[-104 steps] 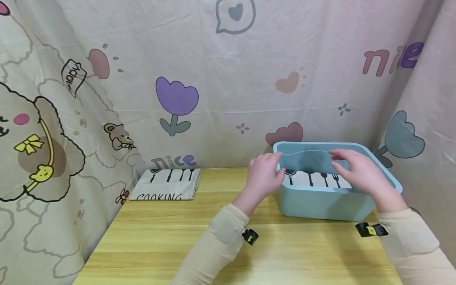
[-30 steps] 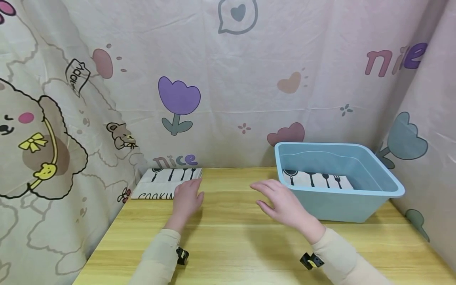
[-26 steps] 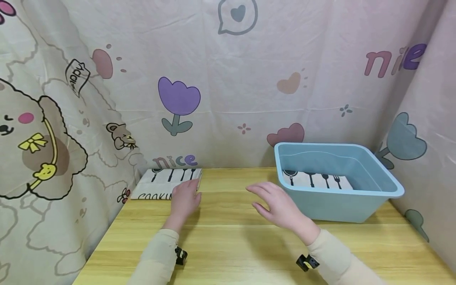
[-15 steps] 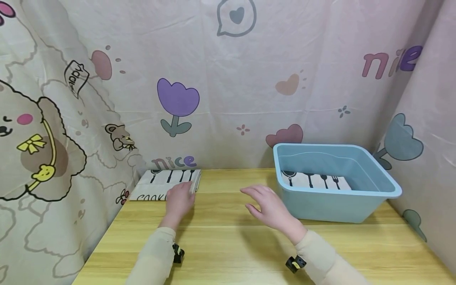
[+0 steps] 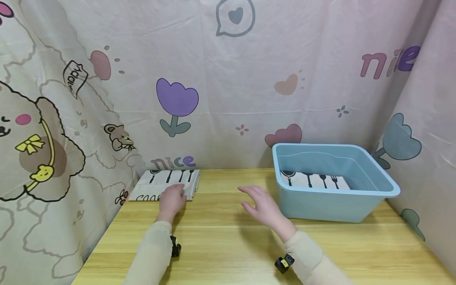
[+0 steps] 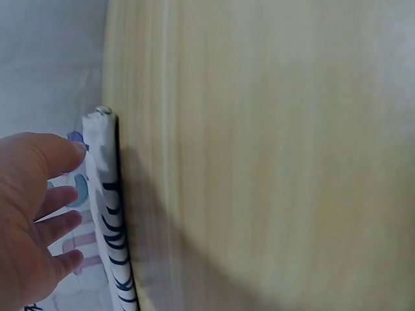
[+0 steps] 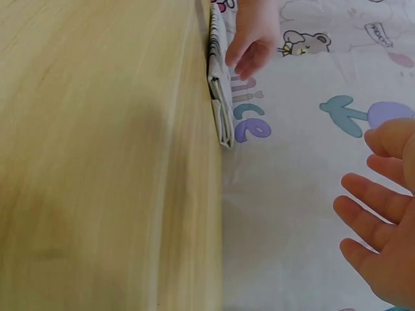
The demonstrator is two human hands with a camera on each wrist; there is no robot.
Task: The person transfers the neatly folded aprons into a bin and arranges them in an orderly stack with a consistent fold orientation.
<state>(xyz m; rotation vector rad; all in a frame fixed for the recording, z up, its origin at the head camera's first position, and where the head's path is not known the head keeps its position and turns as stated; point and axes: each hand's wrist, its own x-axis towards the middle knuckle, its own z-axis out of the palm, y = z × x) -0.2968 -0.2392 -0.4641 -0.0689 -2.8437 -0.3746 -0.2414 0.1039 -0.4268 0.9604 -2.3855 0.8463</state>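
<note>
A folded white dish towel, printed with black utensils and "COOKING" lettering, lies at the table's back left. My left hand is over its near right part, covering some of the letters. In the left wrist view the left hand's fingers are loosely bent close above the towel, with nothing between them. My right hand hovers over the middle of the table, left of the light blue plastic bin. Its fingers are spread and relaxed, holding nothing. A similar towel lies inside the bin.
The bin stands at the right on a wood-grain table. A patterned curtain hangs right behind the table and along both sides. Each wrist wears a small black camera, such as the right wrist camera.
Both hands have come from above the bin toward the left. Over the last second the left hand has drawn slightly left and nearer over the folded towel; the right hand has drifted left.
</note>
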